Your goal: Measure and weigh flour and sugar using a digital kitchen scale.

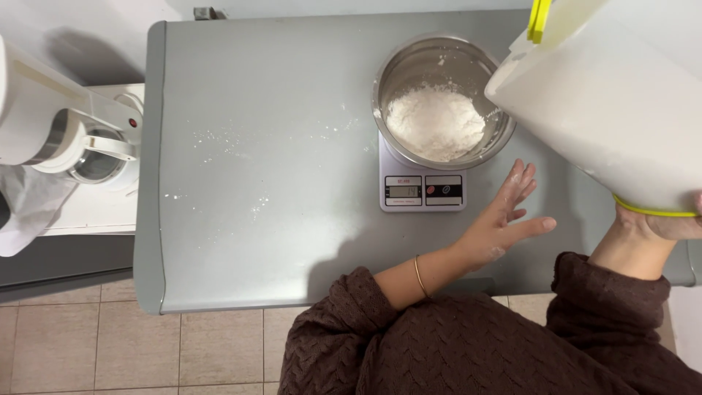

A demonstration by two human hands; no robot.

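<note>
A steel bowl (409,66) with a heap of white flour (436,123) stands on a small white kitchen scale (423,192). My right hand (669,223) grips the bottom of a large white plastic container (607,110) with a yellow-green lid clip, tilted with its mouth over the bowl's right rim. My left hand (504,219) hovers flat over the grey table just right of the scale, fingers spread, dusted with flour, holding nothing. A thin gold bangle sits on the left wrist.
The grey table (256,146) carries scattered flour specks left of the scale. A white coffee maker (66,135) with a glass pot stands on a white surface at the left. Beige floor tiles show below the table's front edge.
</note>
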